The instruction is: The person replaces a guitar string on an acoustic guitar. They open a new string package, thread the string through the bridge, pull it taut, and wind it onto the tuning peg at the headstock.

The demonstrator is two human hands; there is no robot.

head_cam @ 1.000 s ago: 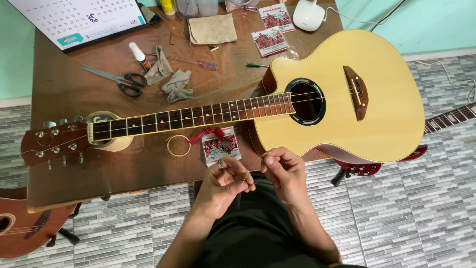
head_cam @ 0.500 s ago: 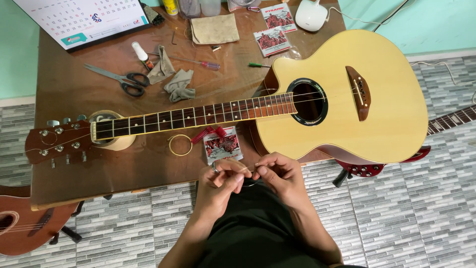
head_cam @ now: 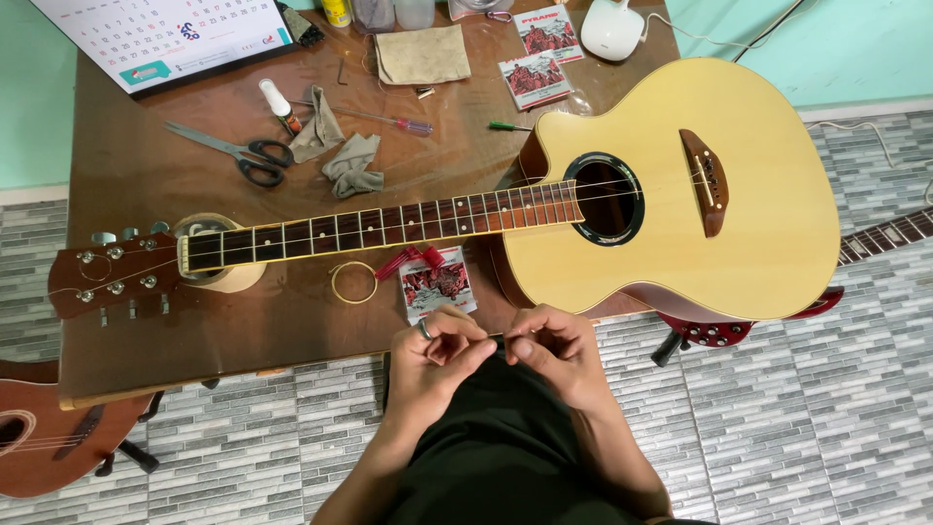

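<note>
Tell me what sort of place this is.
Likely a home guitar-repair bench: an acoustic guitar lies across a wooden table among scissors, screwdrivers and string packets, with another guitar propped nearby.

A flat square red-and-white paper packet [head_cam: 438,284] lies at frame centre below the guitar neck, two matching square red-and-white packets [head_cam: 549,29] [head_cam: 534,78] lie at top centre, and a white wall calendar sheet with a teal label [head_cam: 165,34] fills the upper left.
</note>
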